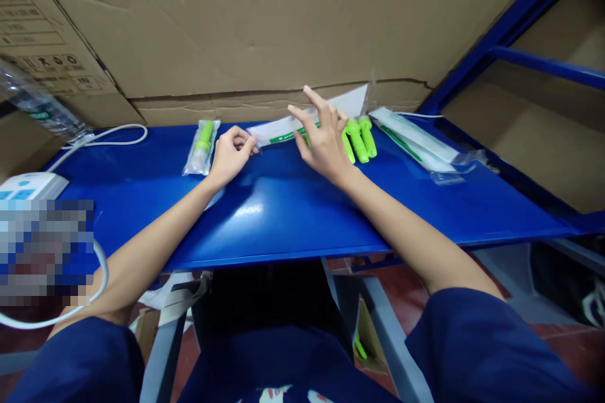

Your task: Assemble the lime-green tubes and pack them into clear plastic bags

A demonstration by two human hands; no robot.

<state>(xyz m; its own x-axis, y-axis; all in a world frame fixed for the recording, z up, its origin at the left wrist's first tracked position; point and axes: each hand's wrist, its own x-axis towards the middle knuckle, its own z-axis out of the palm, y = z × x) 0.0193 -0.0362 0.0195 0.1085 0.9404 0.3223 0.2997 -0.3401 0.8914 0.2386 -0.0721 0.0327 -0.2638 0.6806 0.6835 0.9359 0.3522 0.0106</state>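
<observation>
My left hand (234,152) pinches the left end of a long clear plastic bag (283,129), which holds a white card with a green printed strip. Over the bag's middle is my right hand (326,138), fingers spread and apart; whether it touches the bag I cannot tell. Behind and beside that hand lie several bright green flashlights (358,140), partly hidden by it. Left of my left hand, a bagged green flashlight (202,148) rests on the blue table.
More bags with white cards (420,138) lie at the right of the blue table (283,227). A white power strip (35,186) with a cable sits at the left, near a plastic bottle (42,104). Cardboard (283,25) stands along the back; a blue frame (472,53) rises at the right.
</observation>
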